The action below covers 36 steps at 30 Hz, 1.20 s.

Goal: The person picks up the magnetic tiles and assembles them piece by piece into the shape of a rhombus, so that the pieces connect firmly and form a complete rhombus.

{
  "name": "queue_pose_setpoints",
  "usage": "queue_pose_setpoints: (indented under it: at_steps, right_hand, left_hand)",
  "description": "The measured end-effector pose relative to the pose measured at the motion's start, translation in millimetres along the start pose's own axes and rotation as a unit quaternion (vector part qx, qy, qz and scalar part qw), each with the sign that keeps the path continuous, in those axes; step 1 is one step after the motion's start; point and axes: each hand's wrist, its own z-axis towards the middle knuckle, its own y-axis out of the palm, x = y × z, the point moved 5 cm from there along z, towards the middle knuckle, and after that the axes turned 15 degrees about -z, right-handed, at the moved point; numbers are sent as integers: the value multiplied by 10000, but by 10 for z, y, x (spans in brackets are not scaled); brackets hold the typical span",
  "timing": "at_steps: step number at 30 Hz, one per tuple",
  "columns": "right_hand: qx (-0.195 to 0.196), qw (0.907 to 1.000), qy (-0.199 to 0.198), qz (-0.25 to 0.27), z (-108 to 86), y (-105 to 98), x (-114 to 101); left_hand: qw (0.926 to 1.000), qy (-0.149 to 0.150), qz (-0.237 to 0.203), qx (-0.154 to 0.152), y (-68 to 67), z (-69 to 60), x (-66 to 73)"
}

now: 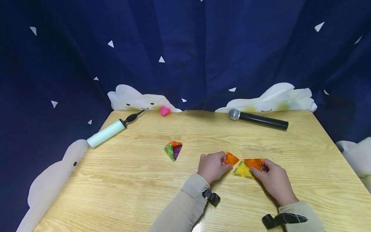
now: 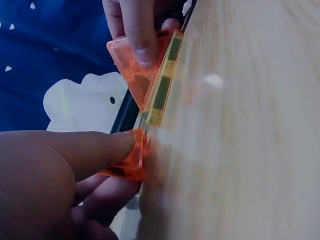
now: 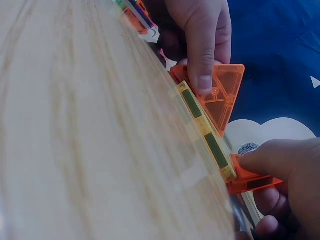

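My left hand [image 1: 213, 166] pinches an orange triangular magnetic tile [image 1: 232, 158] between thumb and fingers; the tile stands tilted in the left wrist view. A second orange triangular tile [image 1: 253, 163] is pinched by my right hand [image 1: 275, 180]. Between the hands a yellow triangular tile [image 1: 242, 170] lies flat on the table, its near edge showing two dark strips in the right wrist view. The right-hand orange tile meets the yellow one along a side. Whether the left-hand tile touches the yellow one I cannot tell.
On the wooden table [image 1: 130, 187] a small pyramid of green, orange and purple tiles [image 1: 174, 150] stands left of the hands. Farther back are a pale blue hand pump [image 1: 107, 132], a pink knob-like object [image 1: 164, 111] and a microphone [image 1: 258, 119]. A dark blue curtain [image 1: 185, 48] hangs behind.
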Motion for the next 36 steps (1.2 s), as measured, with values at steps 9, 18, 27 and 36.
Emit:
queue_pose_setpoints:
  at_steps: [9,18,27,36]
  right_hand:
    - [62,10000,-65,0,5,7,-12]
    - [70,9998,-153,-42,-1,-3,-6]
    - [-12,9999,-85,-57,-3,0,5]
    - [-15,10000,-33,-36,-7,2,-5]
  left_hand:
    - [9988,-212,423,-147,22,8,35]
    - [9982,-343,350,-335,43,5,53]
    - [9979,-368,336,-411,64,13,55]
    - [9976,-440,323,-433,82,11,56]
